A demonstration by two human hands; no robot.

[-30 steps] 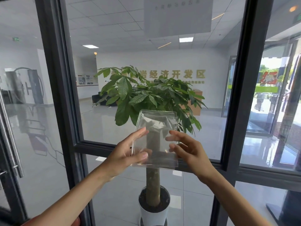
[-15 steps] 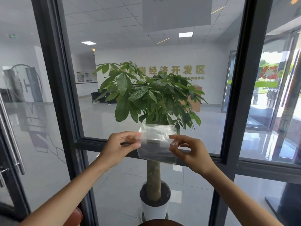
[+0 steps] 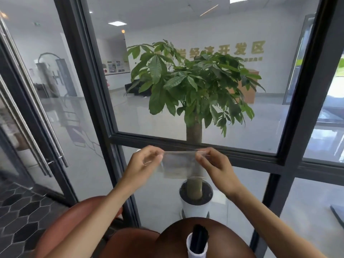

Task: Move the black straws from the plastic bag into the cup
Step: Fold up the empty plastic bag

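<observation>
Hands (image 3: 183, 163) pinch seemingly empty, unlabelled plastic bag (image 3: 179, 167); straws (image 3: 200, 238) in cup (image 3: 196, 253).

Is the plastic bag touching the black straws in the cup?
Apart. The head view shows the plastic bag held up by both hands, well above the black straws standing in the cup.

A clear, thin rectangular plastic bag (image 3: 179, 165) hangs stretched flat at the centre of the frame, pinched at its two upper corners and looking empty. At the bottom centre a white cylindrical cup (image 3: 197, 247) stands upright on a round brown surface, with a bundle of black straws (image 3: 199, 238) upright inside it.
</observation>
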